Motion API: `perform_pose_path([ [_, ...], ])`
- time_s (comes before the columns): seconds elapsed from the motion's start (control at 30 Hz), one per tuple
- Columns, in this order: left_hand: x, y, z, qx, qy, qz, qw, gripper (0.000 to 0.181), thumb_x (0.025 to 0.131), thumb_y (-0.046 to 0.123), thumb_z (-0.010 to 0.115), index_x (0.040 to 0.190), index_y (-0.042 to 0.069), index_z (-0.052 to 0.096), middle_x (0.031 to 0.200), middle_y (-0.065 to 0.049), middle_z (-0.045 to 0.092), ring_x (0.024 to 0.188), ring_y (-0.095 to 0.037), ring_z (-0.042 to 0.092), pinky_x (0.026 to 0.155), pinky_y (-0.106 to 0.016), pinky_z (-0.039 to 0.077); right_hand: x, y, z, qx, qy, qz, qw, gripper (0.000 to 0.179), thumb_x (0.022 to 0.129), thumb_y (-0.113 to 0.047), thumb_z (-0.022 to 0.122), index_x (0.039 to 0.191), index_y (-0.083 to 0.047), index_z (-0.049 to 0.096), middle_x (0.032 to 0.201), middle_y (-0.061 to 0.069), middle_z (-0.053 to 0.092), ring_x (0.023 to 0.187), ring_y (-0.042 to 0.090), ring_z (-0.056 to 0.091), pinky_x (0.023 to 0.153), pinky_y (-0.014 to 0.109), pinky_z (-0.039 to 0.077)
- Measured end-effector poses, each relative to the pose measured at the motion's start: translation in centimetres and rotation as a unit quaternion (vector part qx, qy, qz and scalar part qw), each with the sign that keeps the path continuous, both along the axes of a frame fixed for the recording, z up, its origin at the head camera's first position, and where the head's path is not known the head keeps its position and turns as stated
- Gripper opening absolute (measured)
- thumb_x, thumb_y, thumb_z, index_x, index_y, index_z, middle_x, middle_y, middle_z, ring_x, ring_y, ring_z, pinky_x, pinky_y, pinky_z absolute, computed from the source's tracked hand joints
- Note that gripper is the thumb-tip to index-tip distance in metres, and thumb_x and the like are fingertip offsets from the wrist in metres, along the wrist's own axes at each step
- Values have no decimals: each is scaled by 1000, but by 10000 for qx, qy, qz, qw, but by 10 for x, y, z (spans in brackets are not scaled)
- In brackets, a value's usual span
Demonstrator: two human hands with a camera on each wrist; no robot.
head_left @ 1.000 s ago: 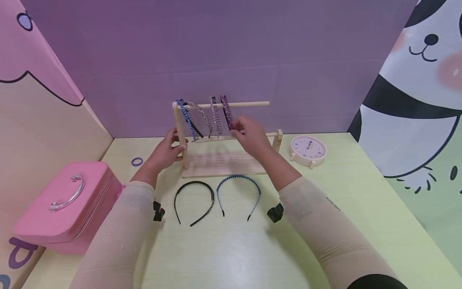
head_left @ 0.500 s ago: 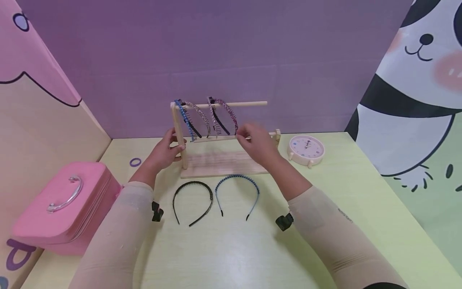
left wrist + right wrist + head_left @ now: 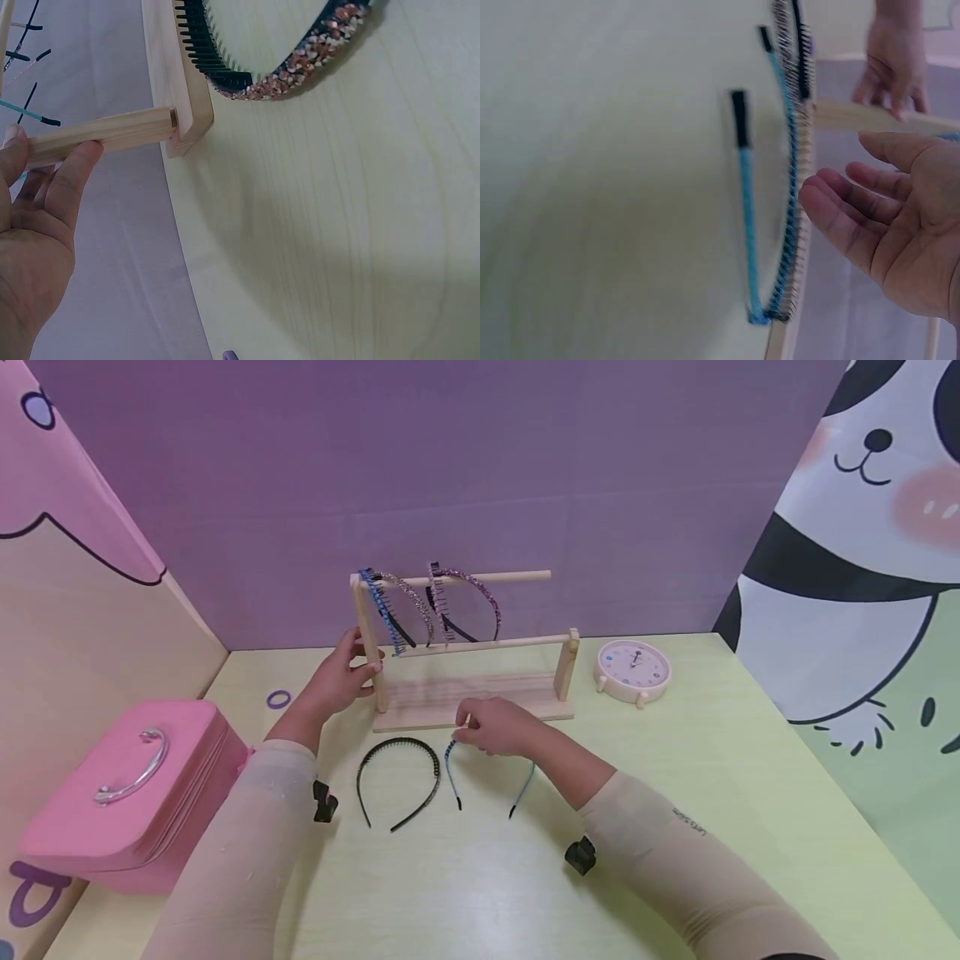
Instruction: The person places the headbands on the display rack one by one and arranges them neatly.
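Observation:
My left hand (image 3: 335,681) grips the left post of a pale wooden rack (image 3: 472,645), thumb on one side and fingers on the other, as the left wrist view (image 3: 105,133) confirms. My right hand (image 3: 495,727) reaches over the top of a blue beaded headband (image 3: 452,768), covering part of its arch. In the right wrist view its fingers are loosely bent, with a gap from the blue headband (image 3: 748,210). A dark toothed headband (image 3: 437,777) lies left of that one. From the rack's upper rod hang several headbands, among them a blue one (image 3: 384,610) and a pink-purple sequinned one (image 3: 483,589).
At the left stands a pink case (image 3: 120,827) with a silver handle. A purple ring (image 3: 278,700) lies behind it on the pale table (image 3: 480,893). Right of the rack is a pink clock (image 3: 633,670). A purple backdrop (image 3: 465,460) rises behind the table.
My right hand has let go of the pink-purple headband, which now hangs turned on the rod, and has come down and forward over the blue headband. The left hand stays on the post.

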State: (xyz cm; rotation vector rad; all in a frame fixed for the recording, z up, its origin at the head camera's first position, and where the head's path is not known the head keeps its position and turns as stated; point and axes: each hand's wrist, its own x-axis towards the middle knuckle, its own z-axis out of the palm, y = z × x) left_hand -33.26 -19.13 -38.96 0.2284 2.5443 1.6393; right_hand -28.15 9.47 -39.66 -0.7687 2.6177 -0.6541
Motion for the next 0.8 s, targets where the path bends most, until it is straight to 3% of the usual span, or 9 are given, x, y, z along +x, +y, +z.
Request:
perform_pose_path([
  [0.13,-1,0,-1,6,-48,-9,10000,66,102,16,52,154,32,16,146,-12,44,136,-33,47,95,-49,53,3,-10,-10,523,141,246,9982,44,98,-37,58,138,-19,52,100,0,69,82,12,62,78,32,52],
  [0.23,-1,0,0,-27,-67,-1,10000,67,102,17,53,155,32,15,146,-12,44,135,-33,47,94,-49,53,4,-14,-14,846,240,420,9952,44,98,-37,59,139,-22,54,101,-1,70,91,13,62,85,35,51],
  [0.4,0,0,1,-82,-31,-18,10000,67,102,16,52,155,32,14,145,-13,44,135,-34,47,95,-50,53,6,-13,-14,1086,243,434,9928,24,98,-38,59,113,-21,66,104,-5,70,92,12,62,84,33,50],
  [0.53,-1,0,1,-77,-28,-27,10000,67,102,15,52,155,32,15,145,-13,44,135,-35,47,96,-50,52,12,-8,-11,1198,264,253,9921,18,96,-38,63,92,-21,65,90,-9,67,76,11,56,70,29,48],
  [0.7,0,0,1,-10,-65,-13,10000,67,102,15,52,155,31,15,145,-12,44,135,-33,47,96,-50,52,24,-5,-2,1172,190,74,9929,21,92,-32,70,80,-18,61,66,-7,61,58,10,56,67,28,48],
  [0.8,0,0,2,41,-56,-27,10000,67,102,15,52,155,29,15,145,-13,44,135,-34,47,95,-51,52,32,-4,7,1106,206,32,9936,21,91,-29,71,78,-17,60,61,-4,60,55,12,57,69,29,49],
])
